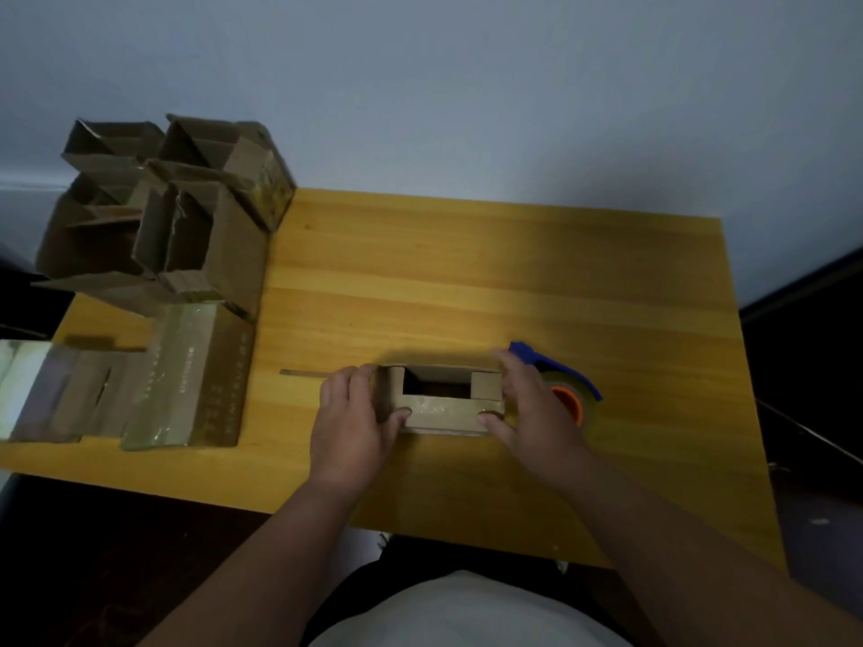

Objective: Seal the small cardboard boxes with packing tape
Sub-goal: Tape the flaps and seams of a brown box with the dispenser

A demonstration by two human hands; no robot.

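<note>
- A small cardboard box point(443, 399) sat near the front middle of the yellow table point(467, 282), top still partly open.
- My left hand point(355, 413) and right hand point(527, 408) clasped its two ends, thumbs pressing the near flap.
- I judged it light, thin-walled, easily crushed; gripping the ends seemed safest.
- The tape dispenser point(565, 385) lay just behind my right hand.
</note>
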